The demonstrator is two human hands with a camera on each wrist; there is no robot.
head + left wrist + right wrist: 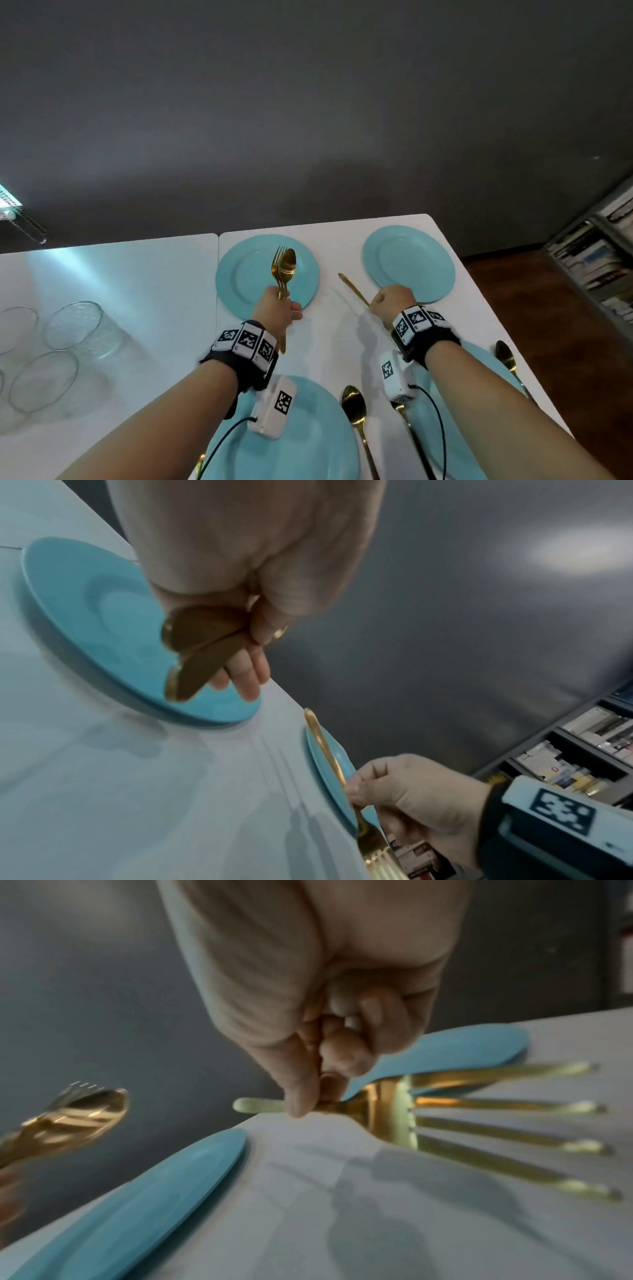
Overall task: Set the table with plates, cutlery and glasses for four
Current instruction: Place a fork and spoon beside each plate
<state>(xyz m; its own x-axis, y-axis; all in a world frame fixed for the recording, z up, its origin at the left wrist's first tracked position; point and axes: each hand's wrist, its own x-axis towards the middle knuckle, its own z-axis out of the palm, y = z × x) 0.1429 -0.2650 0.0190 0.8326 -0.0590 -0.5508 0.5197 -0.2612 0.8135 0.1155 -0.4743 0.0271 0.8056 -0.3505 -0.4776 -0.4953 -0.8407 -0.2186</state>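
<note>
While the head view hides them, the right hand (318, 1031) clamps a fork's (394, 1112) tines.

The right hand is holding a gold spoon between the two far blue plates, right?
Not a spoon. The right wrist view shows the right hand pinching a gold fork, with four prongs. It is held between the two far blue plates, as you said.

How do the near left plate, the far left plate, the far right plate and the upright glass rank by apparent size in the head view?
1. near left plate, nearest the camera, partly covered
2. far left plate and far right plate, alike
3. upright glass
</note>
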